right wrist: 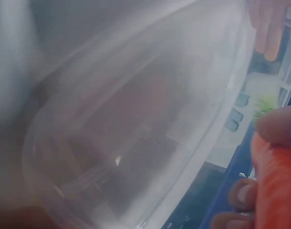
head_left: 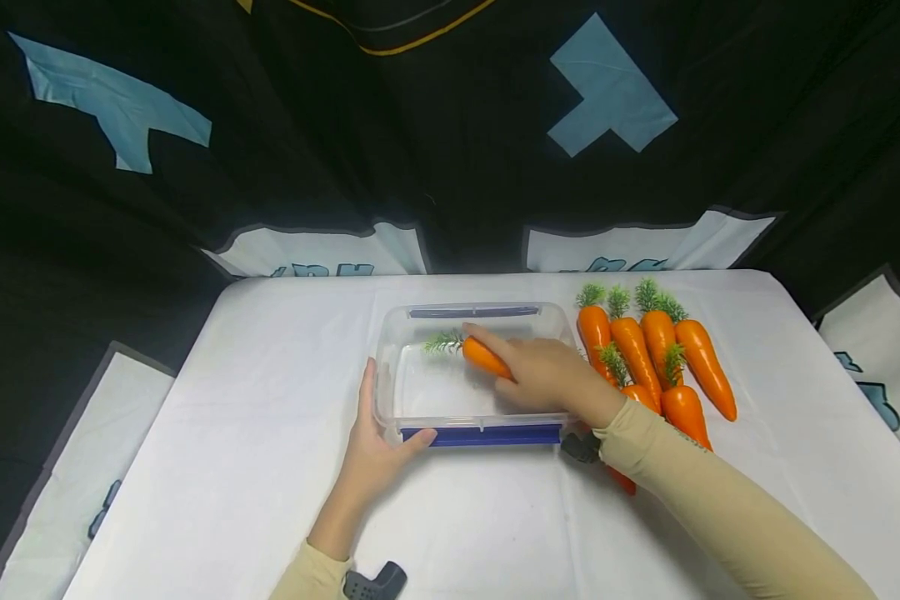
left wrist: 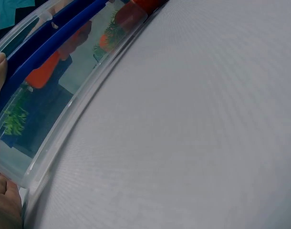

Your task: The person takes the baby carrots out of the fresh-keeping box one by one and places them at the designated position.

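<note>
A clear plastic container [head_left: 435,400] with blue latches stands on the white table, its top open. My left hand [head_left: 371,454] grips its near left corner, thumb over the front edge by the blue latch [head_left: 495,435] and fingers along the left side. Inside the container's outline, my right hand [head_left: 547,371] holds an orange toy carrot [head_left: 486,357], its green top pointing left. The right wrist view shows thumb and fingers around that carrot [right wrist: 276,191]. Through the clear wall in the left wrist view, the carrot [left wrist: 43,71] appears above the container's floor.
Several more carrots [head_left: 705,367] lie in a group right of the container, some partly behind the right forearm. The white table [head_left: 285,358] extends on both sides. A dark curtain [head_left: 390,150] with blue patches hangs beyond the far edge.
</note>
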